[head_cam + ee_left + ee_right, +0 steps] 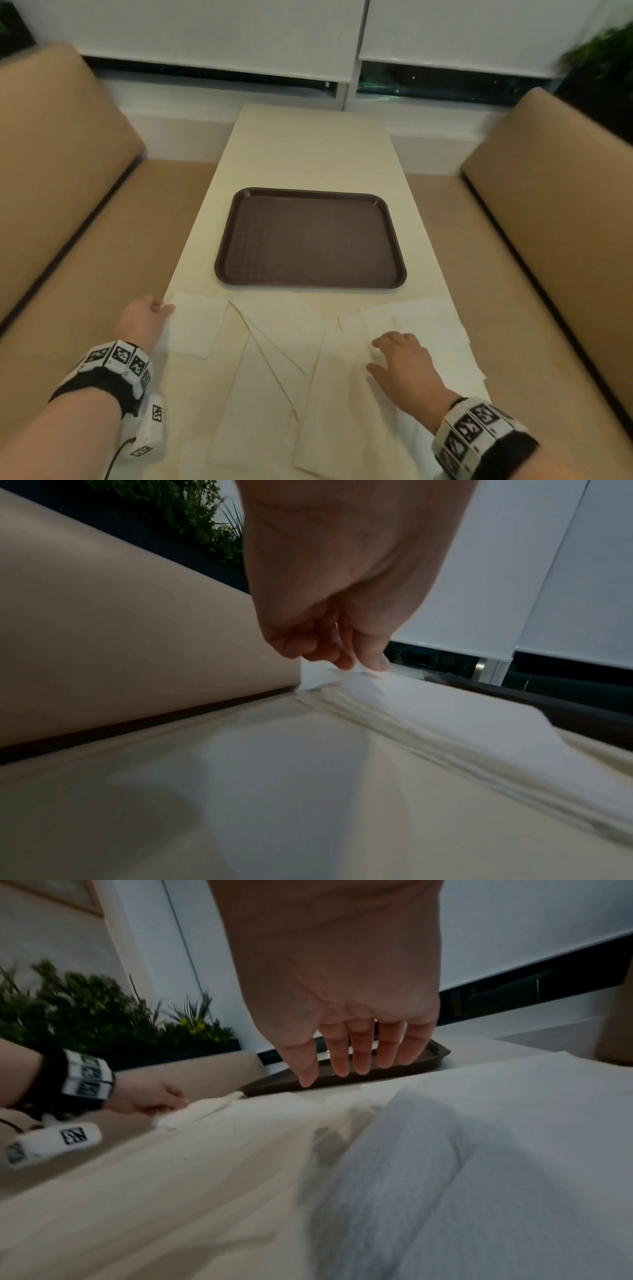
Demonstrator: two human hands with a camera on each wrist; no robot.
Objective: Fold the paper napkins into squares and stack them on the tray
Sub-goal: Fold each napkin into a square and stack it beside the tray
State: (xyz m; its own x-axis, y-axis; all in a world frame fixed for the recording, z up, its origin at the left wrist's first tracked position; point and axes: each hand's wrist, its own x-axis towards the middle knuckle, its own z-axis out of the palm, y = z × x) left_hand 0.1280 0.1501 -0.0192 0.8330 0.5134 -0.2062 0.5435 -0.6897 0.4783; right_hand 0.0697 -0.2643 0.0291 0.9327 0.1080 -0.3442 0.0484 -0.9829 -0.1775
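Note:
A dark brown tray [310, 240] lies bare in the middle of the cream table [308, 147]. Several white paper napkins [274, 359] are spread overlapping across the table's near end. My left hand [168, 308] is at the table's left edge and pinches the corner of a small folded napkin [197, 325]; in the left wrist view the left hand [359, 665] has thumb and fingers closed on that napkin [428, 704]. My right hand [380, 349] is over the right-hand napkins [428, 325]. In the right wrist view the right hand [356, 1066] has straight fingers and holds nothing, with the tray [435, 1053] beyond it.
Tan padded benches flank the table, one on the left [68, 205] and one on the right [548, 222]. White roller blinds [222, 31] and a window sill are behind the table's far end. A green plant [603, 44] stands at the far right.

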